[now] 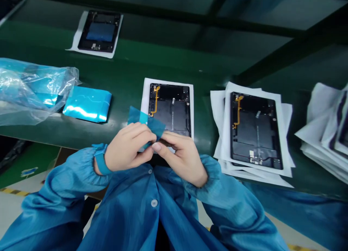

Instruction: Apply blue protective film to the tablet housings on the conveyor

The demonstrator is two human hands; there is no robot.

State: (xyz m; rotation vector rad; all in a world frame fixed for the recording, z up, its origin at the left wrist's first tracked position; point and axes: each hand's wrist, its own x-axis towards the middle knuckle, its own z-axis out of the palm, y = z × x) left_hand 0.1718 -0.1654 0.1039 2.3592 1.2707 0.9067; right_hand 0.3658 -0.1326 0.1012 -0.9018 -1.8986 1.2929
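A thin, see-through blue film sheet [156,127] is bent between my hands. My left hand [130,146] is closed on it, fingers curled and thumb pressed to the edge. From the other side my right hand [182,155] pinches the film near the thumb of the left; its fingertips are partly hidden. Just beneath and beyond the hands lies an opened tablet housing [170,109], with an orange flex cable down its left side, on a white sheet [146,87]. The hands and film cover its near end.
Left on the green table [125,68] lie a blue film stack [87,104] and a clear plastic bag [29,88] of blue film. A housing with blue film [100,32] lies farther back. To the right are stacked housings [254,131] between white sheets, then another stack [326,135].
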